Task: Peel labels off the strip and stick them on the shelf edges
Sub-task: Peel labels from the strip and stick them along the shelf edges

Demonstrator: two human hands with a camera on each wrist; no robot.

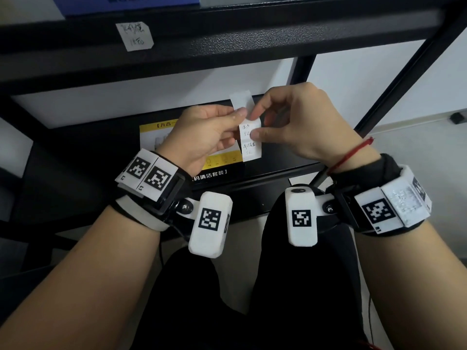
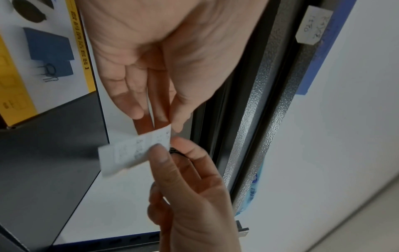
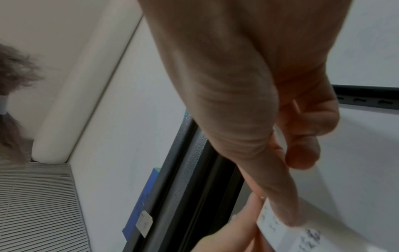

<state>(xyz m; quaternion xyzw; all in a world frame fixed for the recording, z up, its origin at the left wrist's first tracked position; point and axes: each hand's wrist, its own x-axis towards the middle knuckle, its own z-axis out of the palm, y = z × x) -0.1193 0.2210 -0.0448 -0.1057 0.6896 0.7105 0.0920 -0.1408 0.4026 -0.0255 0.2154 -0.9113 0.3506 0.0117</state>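
A white label strip (image 1: 249, 132) with handwriting hangs upright in front of the lower shelf. My left hand (image 1: 236, 122) pinches its upper part between thumb and fingers. My right hand (image 1: 256, 123) pinches a written label on the strip, thumb on the front and index finger at the top edge. In the left wrist view the strip (image 2: 131, 151) lies between the left hand (image 2: 159, 122) and the right hand (image 2: 190, 187). The right wrist view has the thumb (image 3: 270, 187) on the strip (image 3: 280, 226). Above runs the black shelf edge (image 1: 227, 46), which carries one stuck label (image 1: 134, 36).
A box with yellow and black print (image 1: 161, 132) lies on the lower shelf behind the hands. A blue box (image 1: 126, 3) stands on the upper shelf. A black upright post (image 1: 404, 72) slants at the right. My legs in black trousers are below.
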